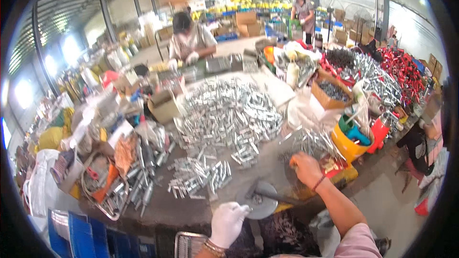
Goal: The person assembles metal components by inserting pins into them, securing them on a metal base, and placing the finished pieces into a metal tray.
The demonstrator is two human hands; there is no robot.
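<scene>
White glove on L hand (226,225), fingers bent & drawn close together at the L rim of a round grey disc (264,209) nr the front edge of the dark worktable (158,200); tiny bright bit shows by the fingertips, can't tell if it's gripped. Dark bar (283,198) lies across the disc, its far end pointing R. R hand (306,168) is bare, fingers curled partway in, just beside a batch of thin metal rods (313,144); can't tell if it has hold of anything. Dark red bracelet (319,183) on R wrist, bangles (214,247) on L.

Small pile of silver metal pcs (200,176) sits on the table, ahead & L of the disc, w/ a much bigger silver heap (229,114) behind it. Far L: mixed metal tubes (143,184) + an orange pc (106,181). R side: yellow bucket (351,149) w/ green & teal things inside, red bottle-shaped item (379,133) next to it, cardboard box (327,99) of small dark parts further back. Across the table, a co-worker (191,43) in white gloves; another person (303,14) stands in bkgd
</scene>
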